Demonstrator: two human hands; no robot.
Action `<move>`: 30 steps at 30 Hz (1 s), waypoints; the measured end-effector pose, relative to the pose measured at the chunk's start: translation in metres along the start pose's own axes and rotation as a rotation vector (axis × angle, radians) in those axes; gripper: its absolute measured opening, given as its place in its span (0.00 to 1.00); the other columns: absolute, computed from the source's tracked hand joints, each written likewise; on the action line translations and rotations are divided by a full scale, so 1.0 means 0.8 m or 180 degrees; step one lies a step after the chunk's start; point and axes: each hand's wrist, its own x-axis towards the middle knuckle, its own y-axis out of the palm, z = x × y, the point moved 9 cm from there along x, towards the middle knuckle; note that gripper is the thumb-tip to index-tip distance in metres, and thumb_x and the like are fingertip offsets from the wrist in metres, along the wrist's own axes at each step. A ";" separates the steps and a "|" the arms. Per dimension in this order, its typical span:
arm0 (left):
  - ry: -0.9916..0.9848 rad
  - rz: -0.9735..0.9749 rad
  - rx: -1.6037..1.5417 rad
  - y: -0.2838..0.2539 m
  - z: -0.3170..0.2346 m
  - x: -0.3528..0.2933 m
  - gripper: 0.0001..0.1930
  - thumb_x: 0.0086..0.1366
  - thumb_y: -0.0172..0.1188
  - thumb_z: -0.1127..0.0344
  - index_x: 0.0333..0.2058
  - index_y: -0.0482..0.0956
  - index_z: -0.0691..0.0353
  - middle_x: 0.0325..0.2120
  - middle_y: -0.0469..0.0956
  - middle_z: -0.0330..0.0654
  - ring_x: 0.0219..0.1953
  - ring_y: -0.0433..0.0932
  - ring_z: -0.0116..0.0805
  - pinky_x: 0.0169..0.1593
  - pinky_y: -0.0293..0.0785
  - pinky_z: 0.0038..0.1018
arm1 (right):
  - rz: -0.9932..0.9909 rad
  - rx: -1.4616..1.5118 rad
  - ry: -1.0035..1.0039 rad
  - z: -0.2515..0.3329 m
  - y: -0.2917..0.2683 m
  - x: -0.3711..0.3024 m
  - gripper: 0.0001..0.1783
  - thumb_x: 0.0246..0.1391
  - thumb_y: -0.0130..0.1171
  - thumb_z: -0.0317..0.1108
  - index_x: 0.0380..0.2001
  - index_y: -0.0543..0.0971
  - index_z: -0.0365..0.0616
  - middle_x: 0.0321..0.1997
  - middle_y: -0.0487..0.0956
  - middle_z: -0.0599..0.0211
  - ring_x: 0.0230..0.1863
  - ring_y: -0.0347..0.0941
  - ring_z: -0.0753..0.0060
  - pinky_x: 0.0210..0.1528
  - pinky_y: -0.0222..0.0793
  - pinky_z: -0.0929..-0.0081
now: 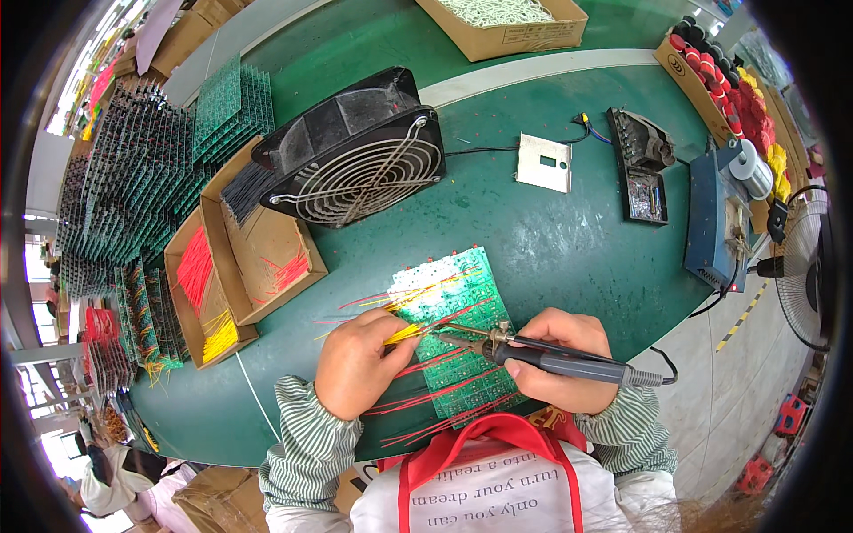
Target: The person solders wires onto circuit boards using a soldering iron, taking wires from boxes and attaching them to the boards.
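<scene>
Green circuit panel (458, 300) lies on the worktop (560, 266) between the person's two hands, with red wires (444, 389) trailing across it and off its left edge. From where I stand it looks like a thin, rigid sheet: light, I'd say, stiff enough to lift flat, yet liable to crack if flexed, so I would take it by its bare outer edges and keep off the joints. The left hand (360, 360) is closed at the fingertips, pinching a bundle of yellow wires (404, 334) over the panel's left side; those strands seem springy and nearly weightless, apt to fan apart, and best held close to their ends. The right hand (564, 342) is wrapped round the grey handle of a soldering iron (569, 364), whose tip points left toward the bundle, though I can't tell whether it touches. That metal end is probably hot, so the handle is the only sensible grip. Farther out, a black fan (355, 147) stands past the panel's far side, cardboard trays (253, 249) of loose wire sit to the left, a blue box-shaped unit (706, 222) with a spool (753, 173) stands to the right, and stacked boards (133, 186) rise at the far left.
</scene>
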 end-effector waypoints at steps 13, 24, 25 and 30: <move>-0.0125 -0.1245 0.0869 -0.074 -0.009 -0.014 0.06 0.54 0.64 0.71 0.30 0.78 0.65 0.25 0.77 0.45 0.26 0.77 0.41 0.29 0.73 0.32 | -0.0197 -0.0318 -0.0132 0.007 -0.028 -0.016 0.10 0.41 0.65 0.28 0.26 0.74 0.39 0.18 0.76 0.69 0.17 0.71 0.81 0.20 0.65 0.81; 0.0194 -0.0185 -0.0057 0.012 -0.023 0.013 0.06 0.54 0.64 0.72 0.29 0.78 0.67 0.24 0.76 0.45 0.25 0.75 0.39 0.28 0.70 0.30 | -0.0251 -0.0232 -0.0031 0.004 -0.033 -0.013 0.10 0.41 0.65 0.27 0.26 0.74 0.39 0.19 0.77 0.69 0.18 0.72 0.81 0.21 0.66 0.81; 0.0188 -0.0178 -0.0055 0.013 -0.023 0.014 0.06 0.54 0.64 0.72 0.29 0.78 0.67 0.24 0.76 0.45 0.25 0.75 0.39 0.28 0.70 0.30 | -0.0250 -0.0226 -0.0024 0.003 -0.033 -0.012 0.10 0.41 0.65 0.27 0.26 0.74 0.39 0.19 0.77 0.69 0.18 0.72 0.81 0.21 0.66 0.81; 0.0235 -0.0151 -0.0049 0.015 -0.022 0.017 0.06 0.53 0.64 0.72 0.28 0.78 0.67 0.23 0.75 0.45 0.24 0.75 0.39 0.28 0.70 0.30 | -0.0149 -0.0163 -0.0021 0.000 -0.028 -0.006 0.10 0.41 0.65 0.27 0.26 0.74 0.39 0.19 0.77 0.68 0.18 0.72 0.81 0.21 0.66 0.81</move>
